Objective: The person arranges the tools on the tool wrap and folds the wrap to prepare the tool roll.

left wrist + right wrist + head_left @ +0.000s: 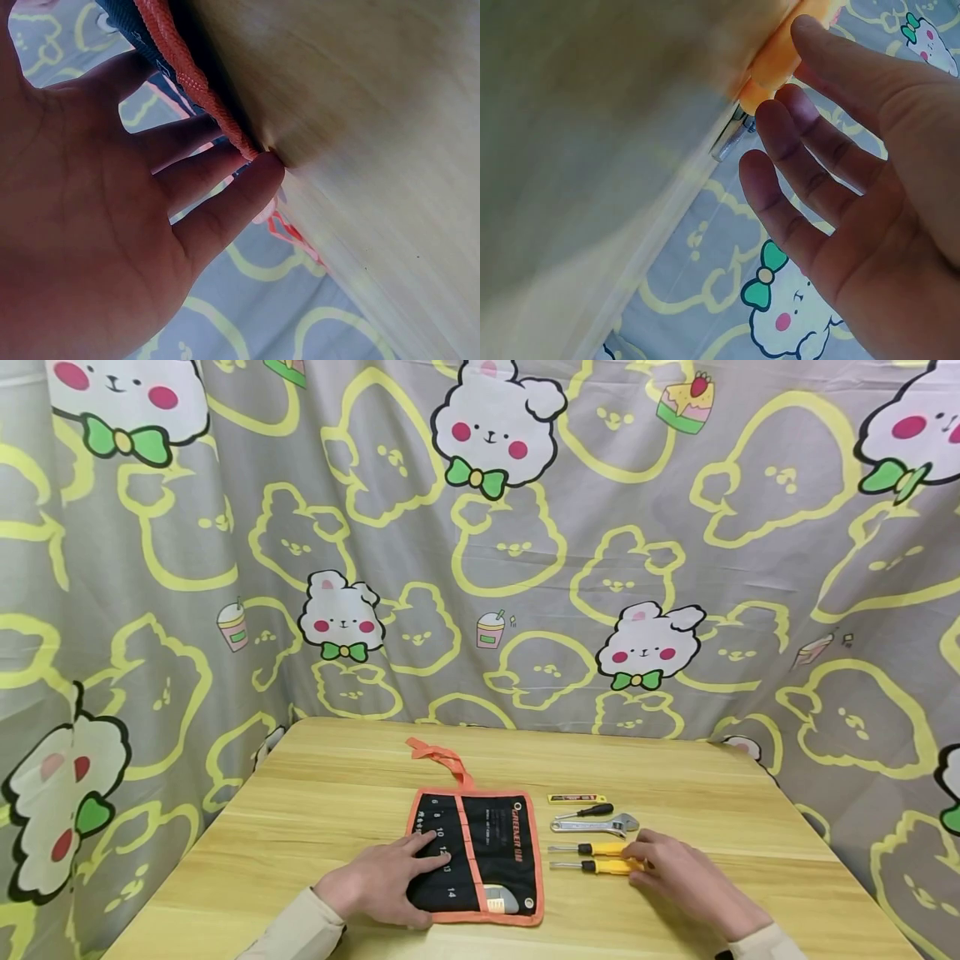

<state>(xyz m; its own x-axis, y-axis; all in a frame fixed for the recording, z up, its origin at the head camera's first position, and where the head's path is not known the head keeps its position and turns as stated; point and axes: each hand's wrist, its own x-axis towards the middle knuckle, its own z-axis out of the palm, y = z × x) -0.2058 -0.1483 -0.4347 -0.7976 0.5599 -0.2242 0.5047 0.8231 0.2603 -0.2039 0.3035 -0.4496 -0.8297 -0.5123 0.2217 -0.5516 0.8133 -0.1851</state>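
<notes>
My left hand (386, 881) lies with spread fingers on the left part of a black tool pouch (502, 843) with orange trim and printed sizes. In the left wrist view the little finger rests at the pouch's orange edge (199, 86). A grey tool end (501, 900) shows at the pouch's lower right. My right hand (682, 877) pinches the handle of the nearer yellow screwdriver (603, 866) between thumb and forefinger. Just beyond it lies a second yellow screwdriver (600, 849), its handle end beside the fingers. The right hand's other fingers (780, 135) are loosely bent.
Beyond the screwdrivers lie an adjustable wrench (596, 824), a small black screwdriver (588, 811) and a flat yellow pack (576, 798). An orange strap (442, 756) trails from the pouch toward the back. Patterned curtain (517, 568) surrounds the wooden table (300, 793).
</notes>
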